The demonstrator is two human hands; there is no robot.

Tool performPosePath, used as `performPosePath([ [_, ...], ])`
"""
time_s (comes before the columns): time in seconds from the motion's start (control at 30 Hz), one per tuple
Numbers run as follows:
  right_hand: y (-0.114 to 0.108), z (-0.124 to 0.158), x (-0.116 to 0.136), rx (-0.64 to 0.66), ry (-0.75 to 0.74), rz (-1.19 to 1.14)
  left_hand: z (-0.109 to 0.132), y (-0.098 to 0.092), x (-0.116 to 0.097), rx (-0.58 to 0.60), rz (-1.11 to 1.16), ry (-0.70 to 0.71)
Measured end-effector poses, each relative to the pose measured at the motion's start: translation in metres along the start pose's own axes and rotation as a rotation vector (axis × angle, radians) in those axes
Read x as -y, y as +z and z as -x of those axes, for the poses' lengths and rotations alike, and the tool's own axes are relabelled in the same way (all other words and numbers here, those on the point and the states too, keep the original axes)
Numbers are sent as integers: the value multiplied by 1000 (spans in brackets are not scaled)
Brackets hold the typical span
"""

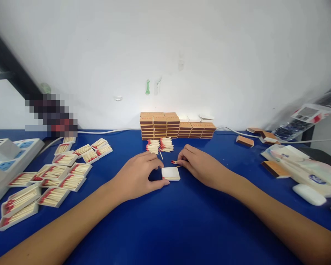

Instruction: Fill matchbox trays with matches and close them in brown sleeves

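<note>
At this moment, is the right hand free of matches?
No, the right hand holds red-tipped matches near the small white box.

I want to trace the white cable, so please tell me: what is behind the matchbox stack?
The white wall rises behind the matchbox stack; white cable shows on both sides. Anything directly behind the stack is covered.

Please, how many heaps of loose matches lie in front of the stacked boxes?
2: the left heap and, just beside it, the right heap, both before the stacked boxes. No others show there.
</note>
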State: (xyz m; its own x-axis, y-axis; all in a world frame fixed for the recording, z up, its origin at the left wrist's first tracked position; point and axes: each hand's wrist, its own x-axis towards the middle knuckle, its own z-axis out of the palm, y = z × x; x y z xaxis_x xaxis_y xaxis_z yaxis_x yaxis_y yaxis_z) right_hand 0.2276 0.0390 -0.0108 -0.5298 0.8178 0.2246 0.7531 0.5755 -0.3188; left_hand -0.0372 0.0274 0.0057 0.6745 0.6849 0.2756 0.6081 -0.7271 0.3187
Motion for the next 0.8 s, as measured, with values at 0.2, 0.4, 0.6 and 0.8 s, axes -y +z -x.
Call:
performPosePath([
  [0.2, -9, -1, 2, 120, 64, -101, 0, 0, 1, 4, 2, 1],
  [0.4, -6, -1, 4, 113, 79, -43, 1, 0, -1, 3, -3, 11],
  [0.6, 0, 1, 2, 71, 38, 32, 0, 0, -2, 9, 3, 13],
  [0.8, -4, 6, 7, 61, 20, 21, 0, 0, -2, 5, -2, 12],
])
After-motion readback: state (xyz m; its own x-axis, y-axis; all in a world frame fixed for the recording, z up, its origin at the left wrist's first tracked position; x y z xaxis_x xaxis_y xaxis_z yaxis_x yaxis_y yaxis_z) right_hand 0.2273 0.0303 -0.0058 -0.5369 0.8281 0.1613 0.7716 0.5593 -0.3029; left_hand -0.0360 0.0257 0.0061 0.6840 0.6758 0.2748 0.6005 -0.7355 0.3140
